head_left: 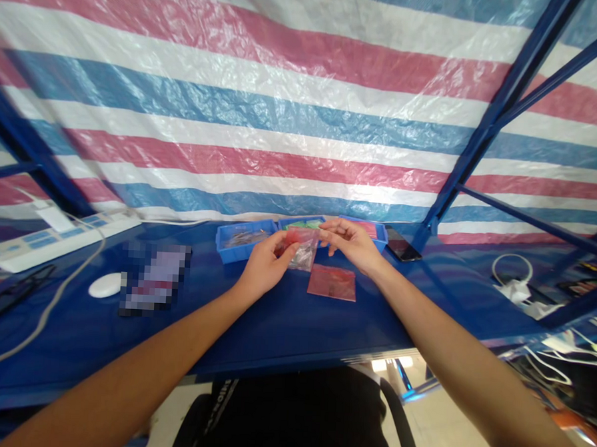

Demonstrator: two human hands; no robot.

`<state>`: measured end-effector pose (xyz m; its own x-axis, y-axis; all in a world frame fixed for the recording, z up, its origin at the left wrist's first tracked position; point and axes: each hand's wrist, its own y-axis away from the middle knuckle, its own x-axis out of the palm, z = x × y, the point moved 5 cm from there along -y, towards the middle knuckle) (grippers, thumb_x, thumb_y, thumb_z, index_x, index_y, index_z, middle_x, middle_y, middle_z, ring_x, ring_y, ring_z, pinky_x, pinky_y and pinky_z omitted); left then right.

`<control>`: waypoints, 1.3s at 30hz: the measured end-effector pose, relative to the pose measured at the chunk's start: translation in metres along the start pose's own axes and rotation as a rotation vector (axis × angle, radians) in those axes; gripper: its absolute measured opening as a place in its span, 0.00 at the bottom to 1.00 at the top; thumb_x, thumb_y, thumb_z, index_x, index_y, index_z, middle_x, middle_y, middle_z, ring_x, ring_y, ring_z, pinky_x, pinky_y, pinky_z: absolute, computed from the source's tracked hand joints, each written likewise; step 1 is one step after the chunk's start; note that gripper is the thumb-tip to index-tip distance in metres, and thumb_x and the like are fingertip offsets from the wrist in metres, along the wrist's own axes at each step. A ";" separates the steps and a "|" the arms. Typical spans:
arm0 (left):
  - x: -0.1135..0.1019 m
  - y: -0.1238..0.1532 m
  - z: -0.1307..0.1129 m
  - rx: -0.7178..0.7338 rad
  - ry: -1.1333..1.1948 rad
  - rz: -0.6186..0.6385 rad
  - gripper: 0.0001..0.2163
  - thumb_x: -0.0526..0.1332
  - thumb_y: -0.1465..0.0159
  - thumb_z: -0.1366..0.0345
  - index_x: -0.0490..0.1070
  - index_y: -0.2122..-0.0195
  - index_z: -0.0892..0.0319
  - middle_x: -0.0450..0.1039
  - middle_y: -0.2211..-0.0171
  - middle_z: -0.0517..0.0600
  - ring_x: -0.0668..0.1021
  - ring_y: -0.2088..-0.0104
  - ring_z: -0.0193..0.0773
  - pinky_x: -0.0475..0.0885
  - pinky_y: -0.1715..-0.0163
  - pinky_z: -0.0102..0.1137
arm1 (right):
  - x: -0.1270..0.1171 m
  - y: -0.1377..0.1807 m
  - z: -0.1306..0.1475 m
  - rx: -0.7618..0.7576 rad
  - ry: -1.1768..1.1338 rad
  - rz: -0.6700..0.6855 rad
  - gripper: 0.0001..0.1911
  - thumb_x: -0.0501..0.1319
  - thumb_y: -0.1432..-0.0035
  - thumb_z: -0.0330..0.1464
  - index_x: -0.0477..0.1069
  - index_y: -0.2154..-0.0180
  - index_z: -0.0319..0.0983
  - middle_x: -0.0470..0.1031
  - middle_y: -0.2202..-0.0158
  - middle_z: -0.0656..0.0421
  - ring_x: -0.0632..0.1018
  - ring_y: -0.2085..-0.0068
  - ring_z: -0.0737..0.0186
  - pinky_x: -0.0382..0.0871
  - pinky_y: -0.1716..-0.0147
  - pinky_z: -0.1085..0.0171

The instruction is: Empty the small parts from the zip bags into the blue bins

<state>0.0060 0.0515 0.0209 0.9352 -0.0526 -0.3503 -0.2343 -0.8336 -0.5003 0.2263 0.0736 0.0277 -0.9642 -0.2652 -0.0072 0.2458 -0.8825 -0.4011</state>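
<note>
A small clear plastic bag [304,256] with something red and something silvery in it is held up over the desk. My left hand [271,261] is closed on its left side, thumb on top. At its upper right corner, the fingers of my right hand [350,243] pinch the bag's edge. Below the hands a flat reddish packet [332,282] lies on the desk. Behind them stand a blue bin [237,252] of thin metallic pieces, a blue bin with green items [303,224], and a blue bin with pink-red items [373,229], partly hidden by my right hand.
On the blue desk [283,329], a dark phone [402,245] lies at right. Leftward are a blurred-out object [156,279], a white round object [106,285], a power strip [52,242] and a cable [57,297]. Blue frame posts [483,136] and a striped sheet [284,116] stand behind.
</note>
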 end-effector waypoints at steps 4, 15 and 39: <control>0.005 -0.003 0.007 -0.022 0.233 0.025 0.17 0.69 0.32 0.53 0.77 0.49 0.59 0.84 0.51 0.55 0.84 0.51 0.48 0.78 0.47 0.40 | -0.003 -0.001 -0.007 0.022 -0.002 -0.010 0.28 0.80 0.48 0.44 0.77 0.50 0.43 0.82 0.57 0.58 0.81 0.61 0.61 0.78 0.70 0.66; 0.000 0.004 -0.016 0.203 -0.129 -0.022 0.19 0.68 0.30 0.58 0.76 0.39 0.52 0.74 0.40 0.56 0.81 0.44 0.46 0.82 0.48 0.40 | -0.001 0.002 -0.004 0.111 -0.002 0.024 0.23 0.80 0.51 0.46 0.73 0.66 0.40 0.78 0.70 0.63 0.78 0.73 0.66 0.79 0.73 0.64; 0.000 -0.002 0.003 -0.074 0.175 0.003 0.21 0.70 0.34 0.47 0.82 0.51 0.59 0.86 0.54 0.54 0.85 0.54 0.49 0.79 0.49 0.42 | 0.011 0.006 -0.007 0.111 0.018 0.102 0.25 0.80 0.50 0.44 0.79 0.53 0.43 0.84 0.58 0.59 0.84 0.58 0.59 0.79 0.58 0.61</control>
<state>0.0057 0.0548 0.0200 0.9680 -0.1441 -0.2055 -0.2226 -0.8711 -0.4379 0.2170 0.0678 0.0190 -0.9350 -0.3497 -0.0595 0.3512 -0.8891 -0.2936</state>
